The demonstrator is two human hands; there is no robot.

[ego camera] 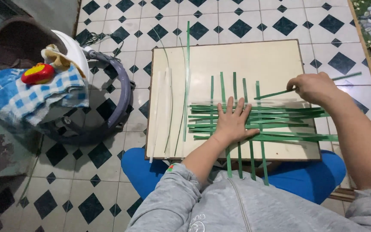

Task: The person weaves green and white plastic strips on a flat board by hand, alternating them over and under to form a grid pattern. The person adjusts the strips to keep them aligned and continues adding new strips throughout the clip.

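Two hands work over a cream-coloured board (271, 60) that rests across the person's lap, blue trouser legs (140, 172) showing under its near edge. The left hand (232, 124) lies flat and open, fingers spread, pressing down on a woven mat of green strips (280, 118), where several upright strips cross a bundle of horizontal ones near the middle of the board. The right hand (314, 88) is closed, pinching a single loose green strip (275, 93) that slants from the mat's upper right edge out past the board toward the right. The ends of the upright strips hang off the near edge of the board over a grey sweatshirt (237, 206). On the left part of the board lie a few pale white strips (159, 111), side by side and apart from the weave, with one long green strip (187, 73) running lengthwise just beside them and reaching past the far edge. The floor (121, 17) is tiled in white with dark diamonds. To the left stands a white appliance with a grey ring (121, 99), draped with a blue checked cloth (31, 96) that carries a small red and yellow object (38, 73).
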